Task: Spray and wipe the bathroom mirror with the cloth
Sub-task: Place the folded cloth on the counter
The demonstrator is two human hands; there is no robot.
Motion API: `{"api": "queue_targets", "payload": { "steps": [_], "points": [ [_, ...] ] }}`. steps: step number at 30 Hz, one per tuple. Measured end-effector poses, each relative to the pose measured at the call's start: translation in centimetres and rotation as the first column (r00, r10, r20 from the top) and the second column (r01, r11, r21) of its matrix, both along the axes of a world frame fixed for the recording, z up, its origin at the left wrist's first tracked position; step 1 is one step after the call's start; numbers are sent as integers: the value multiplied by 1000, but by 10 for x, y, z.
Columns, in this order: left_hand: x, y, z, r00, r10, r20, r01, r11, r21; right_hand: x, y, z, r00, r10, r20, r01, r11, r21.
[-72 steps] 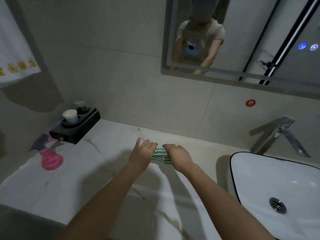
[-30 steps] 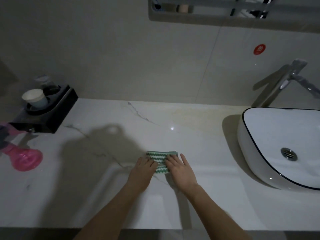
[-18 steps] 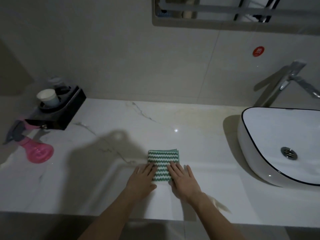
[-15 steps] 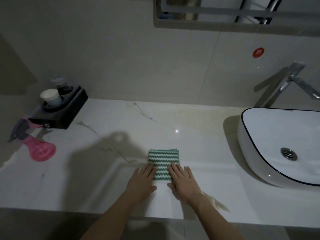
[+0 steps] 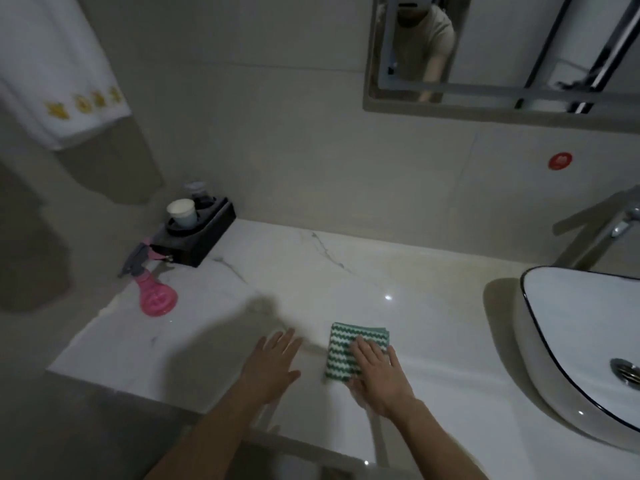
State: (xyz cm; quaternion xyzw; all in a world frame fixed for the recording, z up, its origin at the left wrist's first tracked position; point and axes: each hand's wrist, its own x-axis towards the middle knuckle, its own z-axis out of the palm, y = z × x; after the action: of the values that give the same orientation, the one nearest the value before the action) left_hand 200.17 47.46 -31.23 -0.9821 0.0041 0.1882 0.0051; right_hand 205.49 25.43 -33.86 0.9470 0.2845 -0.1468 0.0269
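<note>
The right hand (image 5: pixel 375 372) is laid flat and open on the folded green-and-white zigzag cloth (image 5: pixel 349 351), which is pressed to the white marble counter (image 5: pixel 433 306). The left hand (image 5: pixel 273 365) is spread empty beside it. Preparation seems in hand; the pink plastic spray bottle (image 5: pixel 156 292), well apart leftward, is probably needed next. Open counter lies between; the wall mirror (image 5: pixel 502 46) is mounted above.

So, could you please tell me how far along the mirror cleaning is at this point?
Done: the green zigzag cloth lies folded on the white marble counter. In hand: the right hand rests flat on it; the left hand is open and empty. Left: the pink spray bottle stands untouched, so spraying and wiping the mirror remain.
</note>
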Motion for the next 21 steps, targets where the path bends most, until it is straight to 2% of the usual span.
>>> {"api": "queue_targets", "payload": {
  "steps": [1, 2, 9, 14, 17, 19, 21],
  "points": [
    [-2, 10, 7, 999, 33, 17, -33, 999, 7, 1, 9, 17, 999, 9, -35, -8, 999, 39],
    [-5, 20, 14, 997, 72, 30, -72, 997, 6, 7, 20, 23, 999, 25, 41, -30, 989, 142],
    [-46, 103, 46, 921, 365, 139, -361, 931, -58, 17, 110, 43, 981, 187, 54, -195, 955, 225],
    [-66, 160, 56, 835, 498, 235, -498, 865, -64, 19, 181, 51, 958, 280, 69, -288, 923, 256],
    [-69, 195, 55, 763, 590, 263, -589, 803, -91, 23, 219, 54, 950, 300, 88, -313, 908, 278],
    [-66, 217, 51, 683, 643, 345, -641, 755, -139, 27, 241, 51, 952, 281, 119, -305, 892, 334],
    [-62, 236, 43, 632, 657, 411, -658, 735, -164, 32, 258, 48, 953, 275, 130, -303, 895, 327]
  ]
}}
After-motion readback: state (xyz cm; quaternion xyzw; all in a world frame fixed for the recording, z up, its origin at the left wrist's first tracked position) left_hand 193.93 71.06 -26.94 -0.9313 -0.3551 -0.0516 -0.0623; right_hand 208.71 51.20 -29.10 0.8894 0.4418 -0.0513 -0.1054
